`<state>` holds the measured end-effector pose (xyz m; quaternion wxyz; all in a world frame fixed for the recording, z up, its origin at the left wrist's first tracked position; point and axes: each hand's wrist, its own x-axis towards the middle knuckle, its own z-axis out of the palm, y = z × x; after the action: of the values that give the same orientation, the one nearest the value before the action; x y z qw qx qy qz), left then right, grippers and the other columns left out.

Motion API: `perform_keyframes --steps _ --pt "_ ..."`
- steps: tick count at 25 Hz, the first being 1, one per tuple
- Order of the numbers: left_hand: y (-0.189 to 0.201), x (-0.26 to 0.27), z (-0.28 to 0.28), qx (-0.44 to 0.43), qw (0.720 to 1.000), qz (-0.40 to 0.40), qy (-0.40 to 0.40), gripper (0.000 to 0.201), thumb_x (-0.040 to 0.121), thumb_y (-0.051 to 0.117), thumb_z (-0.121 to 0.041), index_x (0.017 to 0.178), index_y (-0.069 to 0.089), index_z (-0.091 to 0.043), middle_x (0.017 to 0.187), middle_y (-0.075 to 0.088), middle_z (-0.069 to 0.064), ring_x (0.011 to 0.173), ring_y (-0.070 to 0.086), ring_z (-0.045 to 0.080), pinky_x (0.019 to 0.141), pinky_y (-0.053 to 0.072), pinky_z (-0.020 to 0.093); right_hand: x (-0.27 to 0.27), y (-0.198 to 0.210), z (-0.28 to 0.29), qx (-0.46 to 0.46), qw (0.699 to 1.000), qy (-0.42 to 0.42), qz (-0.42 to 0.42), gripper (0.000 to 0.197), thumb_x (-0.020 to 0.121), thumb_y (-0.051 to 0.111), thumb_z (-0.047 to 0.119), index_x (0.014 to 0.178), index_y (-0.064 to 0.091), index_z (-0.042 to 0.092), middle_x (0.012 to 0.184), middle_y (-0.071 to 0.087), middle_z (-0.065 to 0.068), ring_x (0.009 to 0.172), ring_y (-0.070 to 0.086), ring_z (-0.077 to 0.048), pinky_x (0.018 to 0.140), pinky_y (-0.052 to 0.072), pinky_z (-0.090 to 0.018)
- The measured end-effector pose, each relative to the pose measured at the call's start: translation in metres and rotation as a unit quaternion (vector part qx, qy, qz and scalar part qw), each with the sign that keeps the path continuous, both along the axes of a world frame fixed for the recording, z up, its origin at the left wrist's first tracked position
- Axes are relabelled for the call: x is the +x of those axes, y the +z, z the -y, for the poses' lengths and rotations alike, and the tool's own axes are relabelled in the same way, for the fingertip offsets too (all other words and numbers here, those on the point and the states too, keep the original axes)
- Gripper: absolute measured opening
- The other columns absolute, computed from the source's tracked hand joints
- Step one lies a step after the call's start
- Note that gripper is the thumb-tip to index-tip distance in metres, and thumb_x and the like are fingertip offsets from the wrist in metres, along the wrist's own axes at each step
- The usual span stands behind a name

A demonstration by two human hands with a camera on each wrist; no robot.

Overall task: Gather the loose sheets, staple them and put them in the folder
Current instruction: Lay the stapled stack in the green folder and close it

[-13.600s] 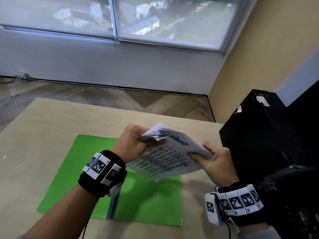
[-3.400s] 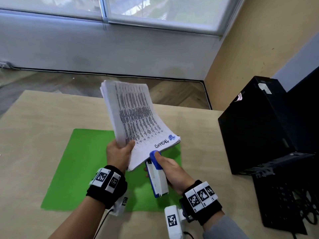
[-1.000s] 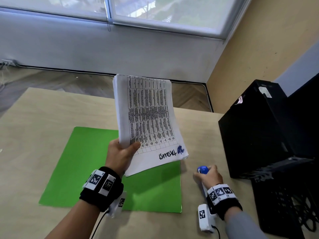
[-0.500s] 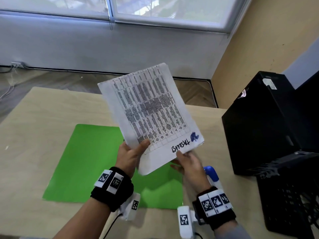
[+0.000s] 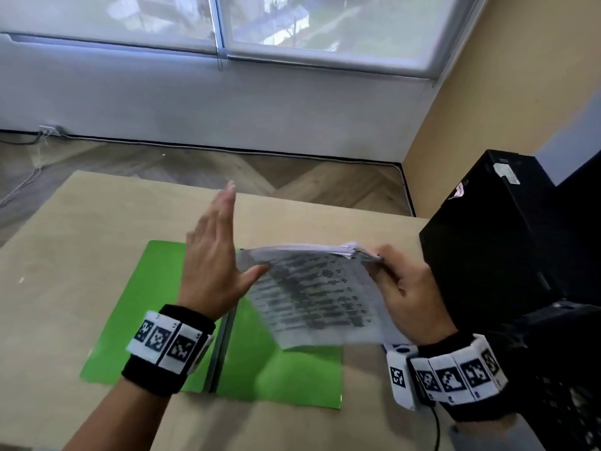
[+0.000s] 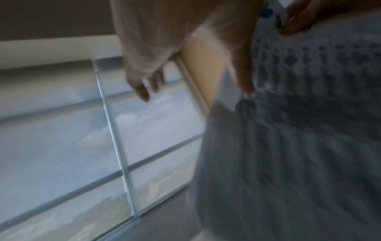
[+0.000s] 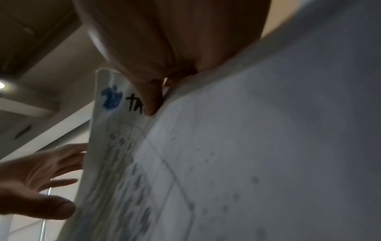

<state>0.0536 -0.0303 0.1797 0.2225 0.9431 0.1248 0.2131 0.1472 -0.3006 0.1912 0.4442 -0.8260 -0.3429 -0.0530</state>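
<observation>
My right hand [image 5: 395, 281] grips the stack of printed sheets [image 5: 318, 297] at its right end and holds it tilted, low over the open green folder [image 5: 146, 320]. In the right wrist view my fingers [image 7: 152, 91] pinch the sheets [image 7: 247, 163] by the corner with the blue mark. My left hand [image 5: 218, 249] is open, fingers straight up, its palm and thumb against the left edge of the stack. From the left wrist view, the thumb [image 6: 243, 81] touches the paper [image 6: 299, 138]. A sliver of the blue and white stapler [image 5: 400, 347] shows below the sheets by my right wrist.
The folder lies flat on a beige table [image 5: 81, 239], with a grey spine [image 5: 221, 349] down its middle. A black computer tower [image 5: 487, 242] stands close on the right, dark equipment in front of it. Beyond the table's far edge are wooden floor and a window wall.
The stack has swung from upright down to a low tilt over the folder. My left hand let go of it and opened against its edge; my right hand now carries it.
</observation>
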Motion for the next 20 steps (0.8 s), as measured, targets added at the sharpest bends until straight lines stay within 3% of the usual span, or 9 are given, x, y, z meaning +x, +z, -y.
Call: perform_keyframes --steps 1,3,6,9,11,13,15,17,20 --pt "0.004 0.006 0.0 0.004 0.996 -0.047 -0.077 0.095 0.065 0.085 -0.042 0.144 0.039 -0.016 0.139 0.054 0.006 0.123 0.051 0.011 0.104 0.042 0.04 -0.002 0.002 -0.001 -0.02 0.999 0.038 -0.01 0.011 0.095 0.053 0.015 0.094 0.064 0.013 0.064 0.059 0.004 0.057 0.053 0.0 0.052 0.044 -0.028" --pt "0.004 0.01 0.004 -0.064 0.969 -0.15 -0.186 0.021 0.075 0.081 -0.034 0.088 0.066 -0.027 0.077 0.068 -0.007 0.065 0.055 -0.006 0.063 0.046 0.025 -0.006 0.005 -0.006 -0.039 0.995 0.081 -0.039 0.009 0.097 0.055 0.019 0.094 0.063 0.018 0.065 0.06 0.001 0.057 0.056 -0.009 0.052 0.046 -0.034" --pt "-0.014 0.003 0.003 -0.246 0.943 -0.134 -0.177 0.039 0.083 0.075 -0.023 0.053 0.05 -0.024 0.046 0.041 -0.011 0.042 0.033 0.004 0.045 0.028 0.021 0.004 -0.001 0.002 -0.02 0.996 0.005 -0.087 0.007 0.091 0.066 0.028 0.096 0.064 0.024 0.069 0.067 0.006 0.062 0.064 -0.002 0.054 0.052 -0.027" --pt "-0.03 -0.009 -0.01 -0.488 0.868 -0.066 -0.064 0.025 0.077 0.079 -0.011 0.061 0.06 -0.009 0.054 0.051 -0.004 0.046 0.044 0.01 0.046 0.037 0.019 0.017 -0.025 0.016 0.037 0.966 -0.08 -0.242 0.048 0.074 0.077 0.047 0.106 0.066 0.014 0.08 0.075 0.0 0.075 0.072 -0.009 0.067 0.058 -0.026" --pt "-0.037 -0.013 -0.011 -0.626 0.779 -0.033 0.003 0.024 0.075 0.077 -0.009 0.082 0.065 0.011 0.067 0.061 0.013 0.053 0.056 0.018 0.051 0.051 0.024 0.008 -0.045 0.009 0.114 0.893 -0.072 -0.43 0.079 0.061 0.08 0.059 0.117 0.063 0.006 0.088 0.078 -0.004 0.078 0.073 -0.014 0.068 0.059 -0.028" --pt "-0.044 -0.012 -0.009 -0.69 0.722 -0.016 0.051 0.015 0.083 0.069 0.0 0.087 0.06 0.011 0.065 0.063 0.014 0.051 0.059 0.022 0.046 0.053 0.026 -0.014 -0.062 -0.008 0.149 0.824 -0.045 -0.545 0.07 0.071 0.072 0.062 0.116 0.065 0.008 0.092 0.078 -0.008 0.077 0.074 -0.014 0.062 0.058 -0.024" --pt "-0.054 -0.01 -0.01 -0.704 0.702 -0.015 0.103 0.009 0.085 0.064 0.002 0.087 0.057 0.006 0.061 0.061 0.01 0.045 0.059 0.018 0.042 0.051 0.026 -0.036 -0.076 -0.022 0.166 0.778 -0.038 -0.605 0.049 0.093 0.049 0.053 0.112 0.067 0.011 0.091 0.078 -0.005 0.079 0.075 -0.012 0.062 0.058 -0.023" --pt "-0.072 -0.008 -0.015 -0.704 0.697 -0.025 0.134 0.034 0.077 0.072 -0.005 0.1 0.055 0.014 0.071 0.062 0.014 0.056 0.06 0.021 0.049 0.053 0.031 -0.047 -0.095 -0.029 0.169 0.768 -0.033 -0.617 0.046 0.1 0.043 0.048 0.121 0.065 0.014 0.109 0.076 -0.007 0.1 0.073 -0.022 0.082 0.058 -0.036" --pt "-0.104 -0.002 -0.02 -0.659 0.738 -0.077 0.122 0.04 0.082 0.072 -0.005 0.114 0.053 0.01 0.095 0.065 0.018 0.072 0.061 0.021 0.056 0.055 0.028 -0.043 -0.136 -0.03 0.071 0.841 -0.108 -0.525 0.026 0.099 0.056 0.029 0.118 0.066 0.016 0.109 0.075 -0.009 0.102 0.071 -0.03 0.092 0.055 -0.052"
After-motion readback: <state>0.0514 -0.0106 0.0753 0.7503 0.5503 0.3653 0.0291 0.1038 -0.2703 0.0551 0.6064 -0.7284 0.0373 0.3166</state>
